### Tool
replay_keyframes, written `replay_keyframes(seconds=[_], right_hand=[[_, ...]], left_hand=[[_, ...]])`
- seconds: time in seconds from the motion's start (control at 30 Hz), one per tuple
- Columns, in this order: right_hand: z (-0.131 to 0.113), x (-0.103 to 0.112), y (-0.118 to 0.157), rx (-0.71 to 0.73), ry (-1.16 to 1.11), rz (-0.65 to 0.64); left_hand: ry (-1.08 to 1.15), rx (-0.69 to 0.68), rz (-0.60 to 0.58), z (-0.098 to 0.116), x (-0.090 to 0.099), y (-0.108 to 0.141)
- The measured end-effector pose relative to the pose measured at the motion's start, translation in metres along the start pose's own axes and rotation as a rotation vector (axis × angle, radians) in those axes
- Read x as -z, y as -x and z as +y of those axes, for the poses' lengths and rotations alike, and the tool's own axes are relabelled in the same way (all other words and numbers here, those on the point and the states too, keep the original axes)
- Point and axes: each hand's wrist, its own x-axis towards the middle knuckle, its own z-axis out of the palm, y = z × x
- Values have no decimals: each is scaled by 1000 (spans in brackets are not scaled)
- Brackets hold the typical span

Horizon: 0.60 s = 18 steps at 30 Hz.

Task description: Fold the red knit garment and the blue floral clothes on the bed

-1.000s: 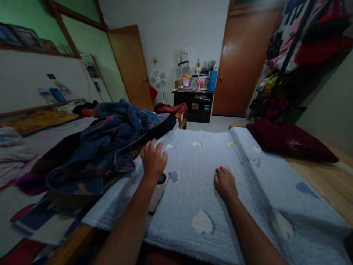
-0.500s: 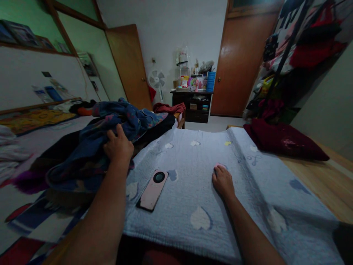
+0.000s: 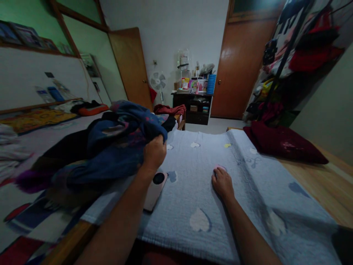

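My left hand (image 3: 154,152) is closed around a fold of a blue denim garment (image 3: 118,162) with a flowered pattern, at the right edge of a clothes pile. Part of the garment is raised and bunched beside the fist. My right hand (image 3: 223,181) lies low on the pale blue cloth (image 3: 190,191) with heart shapes, its fingers curled over a small pink object (image 3: 220,168) that they mostly cover. Between the hands lies a pink phone (image 3: 156,189) with a round black camera ring, back side up; my left forearm hides some of it.
A dark red cushion (image 3: 284,143) rests at the right on the wooden surface (image 3: 311,165). A purple fluffy item (image 3: 33,180) sticks out of the pile at left. Farther back are a dark cabinet (image 3: 190,114), a white fan (image 3: 158,82) and a rack of hanging bags (image 3: 311,59).
My left hand has moved right from atop the pile and now grips the denim garment, pulling its edge along. The forearm now covers part of the phone. My right hand has stayed put.
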Motion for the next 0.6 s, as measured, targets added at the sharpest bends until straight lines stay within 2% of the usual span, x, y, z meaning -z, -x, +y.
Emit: replay_keyframes(seconds=[0.13, 0.23, 0.33, 0.43, 0.5, 0.6], right_hand=[[-1, 4, 0, -9, -14, -9], [-3, 7, 0, -16, -23, -18], [-4, 9, 0, -21, -33, -13], [-2, 8, 0, -23, -45, -13], [-1, 6, 0, -27, -53, -16], [1, 4, 0, -32, -65, -12]], left_hand=[[168, -173, -109, 48, -12, 26], [236, -192, -198, 75, -26, 44], [265, -201, -276, 93, -44, 58], [283, -247, -393, 101, -63, 68], [299, -324, -443, 100, -72, 74], [301, -386, -367, 89, -73, 78]])
